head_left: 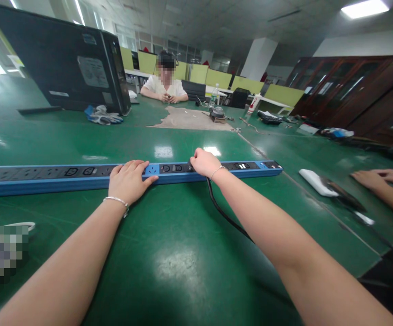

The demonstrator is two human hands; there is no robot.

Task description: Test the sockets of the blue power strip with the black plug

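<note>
A long blue power strip [179, 178] with black sockets lies across the green table in front of me. My left hand [128, 181] rests over the strip, fingers laid across its top and thumb stretched toward a blue socket. Farther right, my right hand [205, 163] is closed on a black plug at the strip's sockets; the fingers hide most of the plug. From under that hand a black power cord [222, 212] runs down and to the right, passing beneath my forearm. I cannot tell how deep the plug sits.
A black computer case [91, 68] stands at the back left, with work gloves [104, 116] before it. A person [165, 86] sits across the table. At right, another person's hands [373, 179] rest near a white object [317, 182]. A bottle [214, 95] stands farther back.
</note>
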